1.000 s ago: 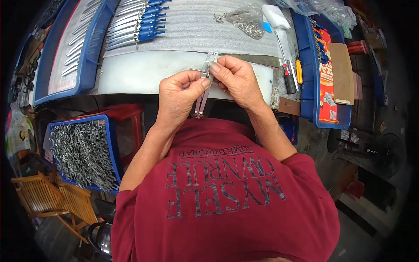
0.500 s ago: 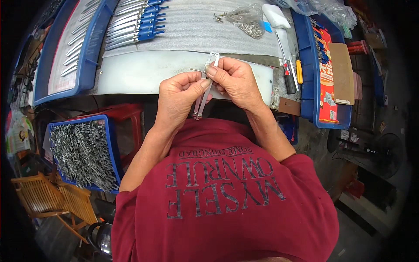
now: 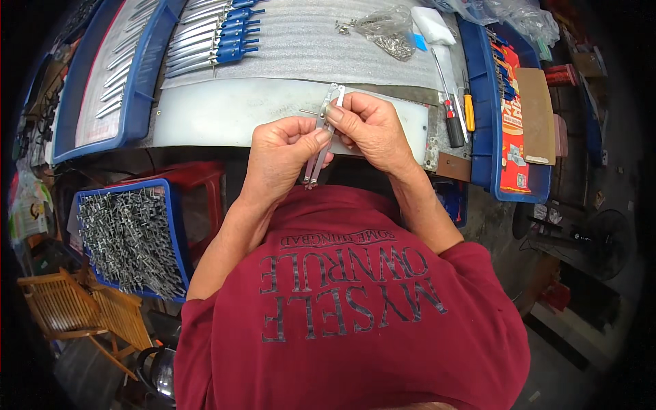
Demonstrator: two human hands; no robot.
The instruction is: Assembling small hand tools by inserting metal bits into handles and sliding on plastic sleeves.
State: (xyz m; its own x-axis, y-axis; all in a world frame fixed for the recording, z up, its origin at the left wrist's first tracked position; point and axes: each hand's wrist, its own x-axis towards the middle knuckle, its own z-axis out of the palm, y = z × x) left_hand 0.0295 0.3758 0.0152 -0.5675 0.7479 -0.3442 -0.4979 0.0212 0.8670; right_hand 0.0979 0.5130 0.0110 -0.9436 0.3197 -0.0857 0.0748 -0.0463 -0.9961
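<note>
**Two hands, one metal strip assembly**

One pair of flat metal strips (image 3: 322, 137) is in hand, held upright just above the near edge of the workbench (image 3: 225, 116), in front of the person's chest. The left hand (image 3: 283, 147) pinches the strips at mid-length between thumb and fingers; the right hand (image 3: 365, 126) closes its fingertips on the upper part, where a thin pin sticks out sideways. Both grips are closed on the strips.

Counted around them: two screwdrivers (image 3: 456, 113) lying side by side right of the hands — one dark-handled, one yellow; about seven blue-handled tools (image 3: 219, 34) in a row at the far left of the bench; one clear bag of small metal parts (image 3: 383, 31); one blue crate (image 3: 130, 239) at lower left, heaped with more metal pieces than can be counted.

The bench top is a pale sheet with ribbed foam matting (image 3: 307, 48) behind it. A blue tray (image 3: 99, 82) of silver blades sits left, another blue tray (image 3: 509, 116) right. A wooden folding chair (image 3: 82, 311) stands on the floor below the crate.
</note>
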